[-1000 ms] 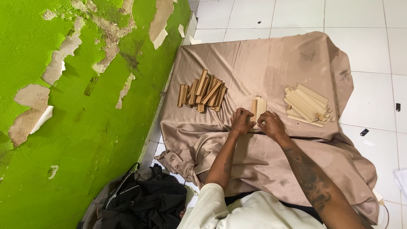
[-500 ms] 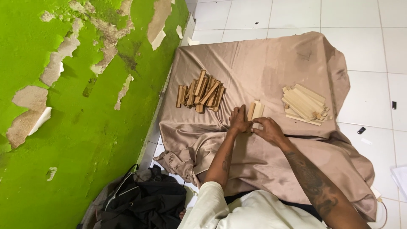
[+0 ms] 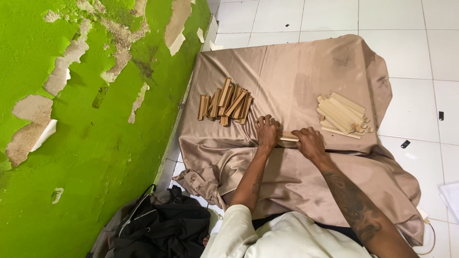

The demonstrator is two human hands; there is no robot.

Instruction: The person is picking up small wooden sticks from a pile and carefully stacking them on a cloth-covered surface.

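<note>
- Now the small wooden pieces [image 3: 288,136] lie flat on the tan cloth [image 3: 296,71], low between the two hands; half a second ago they stood more upright, showing above the knuckles.
- Left hand [image 3: 266,132] presses palm-down on their left end, its fingers [image 3: 263,120] spread and pointing away, closed on nothing that shows.
- Right hand [image 3: 310,142] covers their right end, its fingers curled onto the wood; how firm the grip is cannot be told.
- Both hands have sunk toward the cloth since the earlier frame.
- Left of the hands lies a loose heap of brown sticks [image 3: 225,102]; to the right, well apart, a stack of pale slats [image 3: 342,114].
- Beyond are the peeling green wall [image 3: 71,119], the white tiled floor [image 3: 420,48] and a black bag [image 3: 158,229].
</note>
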